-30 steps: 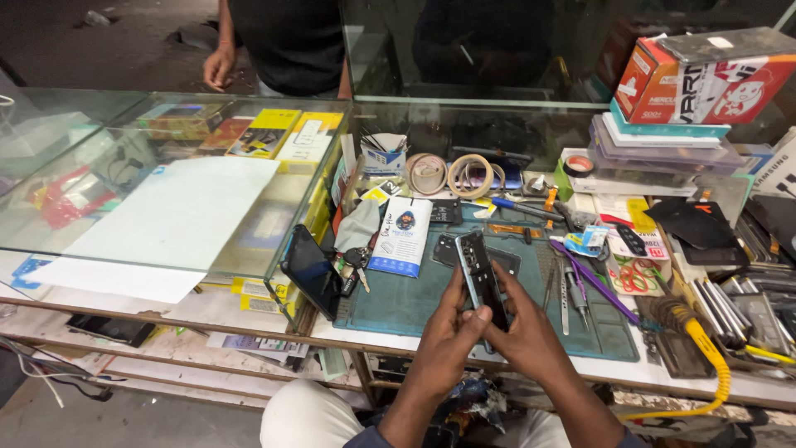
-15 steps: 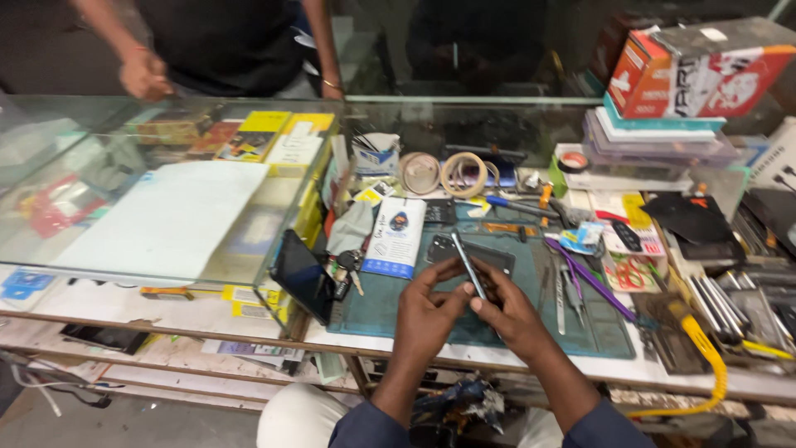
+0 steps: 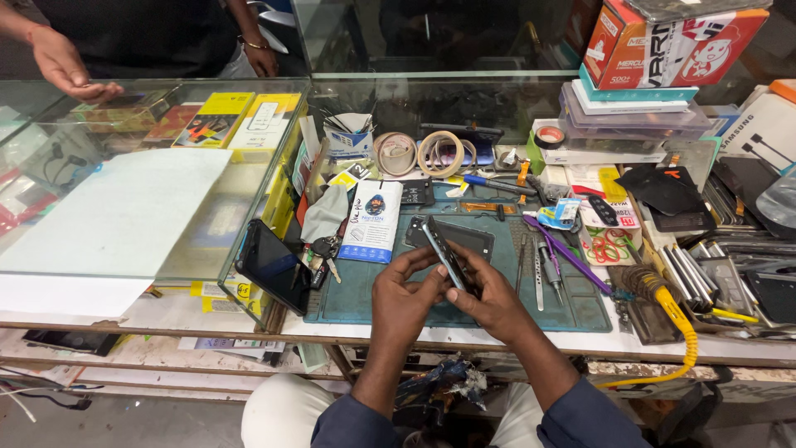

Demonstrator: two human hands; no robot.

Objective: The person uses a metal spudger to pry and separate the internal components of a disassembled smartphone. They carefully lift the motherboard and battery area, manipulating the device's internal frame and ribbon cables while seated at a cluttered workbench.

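Gripping a single dark smartphone (image 3: 446, 259) edge-up over the green work mat (image 3: 365, 294), you are pinching it from both sides: your left hand (image 3: 404, 300) is clasping its near left edge with thumb and fingers, while your right hand (image 3: 491, 297) is closing around its lower right end, apparently so the thin side is facing you and the seam is within reach. You are keeping it just above the mat's middle, probably so any loosened part is landing on the soft surface. Beside it on the mat, one flat black panel (image 3: 468, 237) is lying face down, and one white sachet (image 3: 371, 221) is resting at the mat's left edge. A second dark phone (image 3: 271, 264) is leaning against the glass counter (image 3: 157, 207). Two tape rolls (image 3: 419, 153) are sitting behind the mat. One bunch of keys (image 3: 323, 251) is lying near the leaning phone. Two hands of another person (image 3: 70, 70) are hovering over the far counter.
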